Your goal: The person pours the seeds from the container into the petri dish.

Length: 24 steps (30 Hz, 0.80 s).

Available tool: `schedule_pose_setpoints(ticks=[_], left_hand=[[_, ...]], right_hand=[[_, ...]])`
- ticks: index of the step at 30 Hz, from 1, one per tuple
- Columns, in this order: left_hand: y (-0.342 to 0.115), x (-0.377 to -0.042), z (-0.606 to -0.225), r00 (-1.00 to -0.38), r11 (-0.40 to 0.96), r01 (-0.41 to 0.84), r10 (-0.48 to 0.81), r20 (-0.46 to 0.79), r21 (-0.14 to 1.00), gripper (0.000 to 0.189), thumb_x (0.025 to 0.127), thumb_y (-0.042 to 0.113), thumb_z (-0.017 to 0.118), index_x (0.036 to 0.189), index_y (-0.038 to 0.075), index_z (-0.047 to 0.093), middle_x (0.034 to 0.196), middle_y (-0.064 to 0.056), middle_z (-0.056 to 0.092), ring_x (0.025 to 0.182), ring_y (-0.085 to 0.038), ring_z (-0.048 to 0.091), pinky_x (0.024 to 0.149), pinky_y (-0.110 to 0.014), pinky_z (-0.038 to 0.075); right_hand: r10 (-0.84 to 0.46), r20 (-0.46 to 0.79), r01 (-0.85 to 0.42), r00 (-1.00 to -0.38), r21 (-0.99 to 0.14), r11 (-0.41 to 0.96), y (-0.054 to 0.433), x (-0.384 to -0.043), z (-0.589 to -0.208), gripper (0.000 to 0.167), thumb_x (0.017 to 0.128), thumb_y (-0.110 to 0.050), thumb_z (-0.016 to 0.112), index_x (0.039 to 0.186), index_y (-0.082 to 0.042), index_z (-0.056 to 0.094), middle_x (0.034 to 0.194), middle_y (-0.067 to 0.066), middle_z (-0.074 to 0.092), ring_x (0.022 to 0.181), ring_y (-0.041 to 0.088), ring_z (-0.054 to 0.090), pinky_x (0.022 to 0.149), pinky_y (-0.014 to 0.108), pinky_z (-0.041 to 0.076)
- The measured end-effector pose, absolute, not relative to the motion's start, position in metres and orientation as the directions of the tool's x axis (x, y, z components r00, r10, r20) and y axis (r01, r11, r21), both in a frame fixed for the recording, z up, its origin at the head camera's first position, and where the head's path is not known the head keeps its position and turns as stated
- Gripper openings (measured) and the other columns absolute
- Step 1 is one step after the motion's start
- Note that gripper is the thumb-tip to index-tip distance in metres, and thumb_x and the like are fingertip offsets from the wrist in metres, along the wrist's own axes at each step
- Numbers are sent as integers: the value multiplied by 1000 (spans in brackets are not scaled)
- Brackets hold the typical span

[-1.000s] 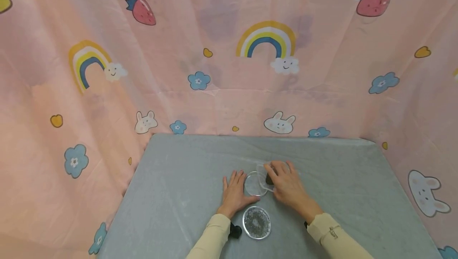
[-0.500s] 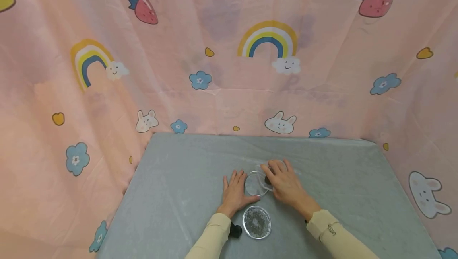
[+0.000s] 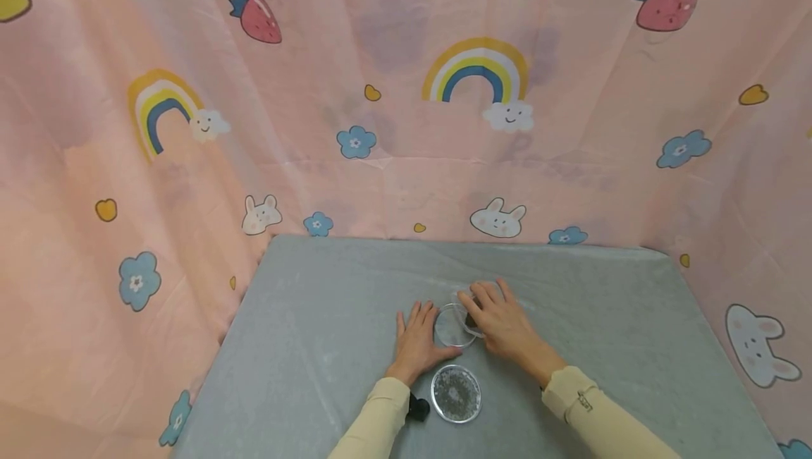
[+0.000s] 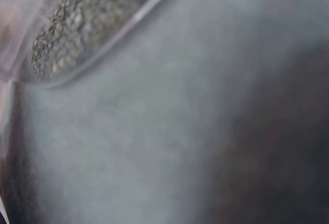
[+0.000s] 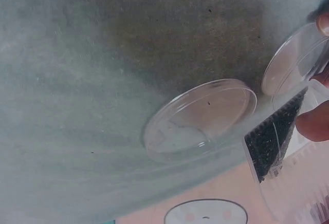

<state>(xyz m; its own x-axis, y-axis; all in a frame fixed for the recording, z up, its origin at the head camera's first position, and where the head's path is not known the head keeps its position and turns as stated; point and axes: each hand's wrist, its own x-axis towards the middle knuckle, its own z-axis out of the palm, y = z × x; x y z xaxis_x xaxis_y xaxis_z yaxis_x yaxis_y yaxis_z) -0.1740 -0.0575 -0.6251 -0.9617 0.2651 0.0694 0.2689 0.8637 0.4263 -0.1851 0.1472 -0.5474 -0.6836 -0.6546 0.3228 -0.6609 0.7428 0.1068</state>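
Note:
My left hand [image 3: 419, 346] rests on the table with fingers straight. Its thumb and index finger border the edge of a clear petri dish [image 3: 452, 328]. My right hand [image 3: 507, 323] grips a tilted clear plastic box. In the right wrist view this box [image 5: 275, 136] has dark grains heaped in its corner, close to the clear dish [image 5: 290, 67]. My thumb [image 5: 314, 123] presses on its side. Nearer to me stands another round dish [image 3: 456, 393] full of dark grains. Part of that grain-filled dish [image 4: 92, 26] fills the upper left corner of the left wrist view.
An empty clear round dish or lid [image 5: 200, 121] lies on the grey cloth [image 3: 330, 318], mostly behind my right hand in the head view. Few dark specks dot the cloth. A pink patterned curtain [image 3: 393, 184] borders the table at the back and sides.
My right hand has shifted slightly left with the box, bringing its dark grains further over the edge of the clear dish. My left hand and the grain-filled dish stay put.

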Motion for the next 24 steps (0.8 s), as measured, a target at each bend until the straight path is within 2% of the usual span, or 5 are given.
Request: schedule_pose_setpoints(ticks=[11, 17, 24], left_hand=[[-58, -174, -624, -963, 866, 261, 263, 54, 428, 91, 73, 66, 73, 143, 14, 48, 152, -6, 40, 146, -29, 25, 115, -63, 12], [-58, -174, -625, -962, 859, 266, 264, 66, 438, 91, 72, 66, 74, 143, 14, 49, 152, -7, 41, 146, -29, 26, 115, -63, 13], [-58, -174, -627, -960, 855, 277, 265, 90, 438, 92, 71, 65, 76, 142, 13, 50, 151, -8, 42, 145, -30, 28, 113, -64, 14]], right_hand=[[-671, 327, -674, -665, 123, 728, 144, -189, -546, 67, 73, -2, 79, 133, -12, 49, 120, 14, 50, 114, 34, 47, 105, 61, 30], [-680, 321, -675, -659, 146, 723, 143, -189, -544, 69, 71, -6, 83, 131, -12, 50, 120, 14, 50, 114, 34, 47, 105, 60, 31], [-671, 320, -666, -669, 142, 732, 144, -189, -542, 72, 69, -2, 82, 131, -12, 49, 120, 15, 50, 115, 34, 47, 104, 61, 32]])
